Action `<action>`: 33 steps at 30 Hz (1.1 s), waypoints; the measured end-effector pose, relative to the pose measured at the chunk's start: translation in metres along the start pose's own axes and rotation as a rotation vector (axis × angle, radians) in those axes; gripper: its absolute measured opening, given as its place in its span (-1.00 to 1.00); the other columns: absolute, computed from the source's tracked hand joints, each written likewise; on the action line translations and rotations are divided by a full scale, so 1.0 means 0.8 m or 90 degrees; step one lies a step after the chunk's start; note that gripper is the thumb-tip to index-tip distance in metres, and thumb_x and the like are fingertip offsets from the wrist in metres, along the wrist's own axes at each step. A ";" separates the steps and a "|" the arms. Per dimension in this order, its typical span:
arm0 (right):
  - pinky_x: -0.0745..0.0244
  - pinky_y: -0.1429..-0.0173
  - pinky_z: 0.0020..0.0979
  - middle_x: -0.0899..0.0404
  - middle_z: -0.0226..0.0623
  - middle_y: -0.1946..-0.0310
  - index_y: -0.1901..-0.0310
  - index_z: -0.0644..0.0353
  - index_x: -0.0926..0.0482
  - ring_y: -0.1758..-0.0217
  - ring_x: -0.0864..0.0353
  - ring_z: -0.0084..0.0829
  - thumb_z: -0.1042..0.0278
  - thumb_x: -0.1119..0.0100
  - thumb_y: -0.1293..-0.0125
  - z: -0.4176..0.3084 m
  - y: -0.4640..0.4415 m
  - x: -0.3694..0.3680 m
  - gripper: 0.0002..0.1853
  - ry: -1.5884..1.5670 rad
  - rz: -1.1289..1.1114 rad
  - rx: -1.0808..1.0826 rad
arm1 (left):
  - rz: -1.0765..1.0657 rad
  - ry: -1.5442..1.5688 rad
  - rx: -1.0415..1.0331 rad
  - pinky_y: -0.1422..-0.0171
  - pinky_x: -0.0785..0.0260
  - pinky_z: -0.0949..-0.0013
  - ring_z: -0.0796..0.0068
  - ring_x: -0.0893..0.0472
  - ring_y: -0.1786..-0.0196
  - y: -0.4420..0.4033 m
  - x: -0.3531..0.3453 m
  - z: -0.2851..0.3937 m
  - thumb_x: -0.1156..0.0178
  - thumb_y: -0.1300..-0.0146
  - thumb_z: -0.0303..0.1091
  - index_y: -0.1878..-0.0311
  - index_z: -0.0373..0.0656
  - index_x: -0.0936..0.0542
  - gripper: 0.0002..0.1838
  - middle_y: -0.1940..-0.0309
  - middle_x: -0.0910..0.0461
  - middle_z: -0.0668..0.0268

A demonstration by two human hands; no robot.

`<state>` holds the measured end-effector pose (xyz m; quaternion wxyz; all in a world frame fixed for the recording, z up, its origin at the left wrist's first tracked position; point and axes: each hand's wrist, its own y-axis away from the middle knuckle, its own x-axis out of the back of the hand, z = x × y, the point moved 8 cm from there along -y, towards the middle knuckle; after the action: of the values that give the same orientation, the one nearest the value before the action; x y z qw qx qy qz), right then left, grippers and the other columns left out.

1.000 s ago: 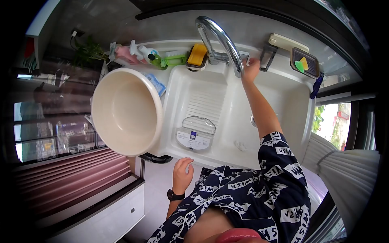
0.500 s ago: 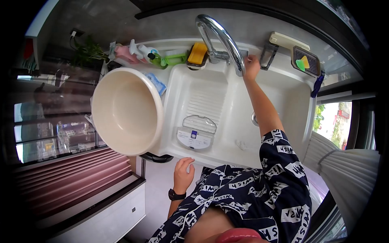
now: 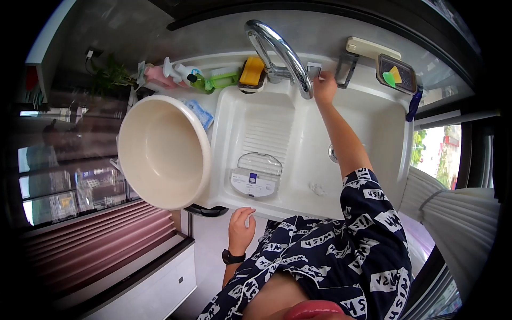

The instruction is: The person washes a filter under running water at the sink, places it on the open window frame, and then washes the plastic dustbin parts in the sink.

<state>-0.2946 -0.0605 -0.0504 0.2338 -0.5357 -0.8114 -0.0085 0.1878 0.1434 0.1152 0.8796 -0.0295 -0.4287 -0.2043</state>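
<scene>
My right hand (image 3: 324, 88) is at the sink's back ledge, just right of the chrome faucet (image 3: 282, 50). Its fingers are bent together beside a small grey square fitting (image 3: 313, 69); what they pinch is too small to name. My left hand (image 3: 242, 228), loosely curved with fingers apart, holds nothing near the front rim of the white sink (image 3: 298, 208). A clear container with a white label (image 3: 255, 182) lies in the left basin, below the ribbed slope. The drain (image 3: 333, 153) shows partly beside my right forearm.
Left of the sink stands a large cream tub (image 3: 164, 152). Along the back are bottles (image 3: 197, 81), a green brush (image 3: 223, 78), a yellow sponge (image 3: 252, 71), a black bracket (image 3: 347, 69) and a dark tray (image 3: 396, 73). A blue cloth (image 3: 200, 113) lies behind the tub.
The view has shifted slightly, so the sink items appear further left. More of the grey square fitting shows beside my right hand. My left hand has stayed in place.
</scene>
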 end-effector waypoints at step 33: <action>-0.54 0.07 -0.14 -0.66 -0.04 0.29 0.09 0.24 -0.68 0.20 -0.65 -0.01 0.41 -0.35 -0.22 0.016 0.005 0.012 -0.77 0.058 -0.002 0.079 | -0.019 -0.006 0.004 -0.16 -0.46 0.19 0.06 -0.62 -0.03 -0.005 -0.005 0.000 -0.18 -0.22 -0.55 0.07 -0.22 -0.67 -0.77 0.06 -0.64 0.12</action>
<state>-0.2989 -0.0468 -0.0589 0.3031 -0.5178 -0.7999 0.0168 0.1841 0.1411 0.1112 0.8746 -0.0216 -0.4337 -0.2159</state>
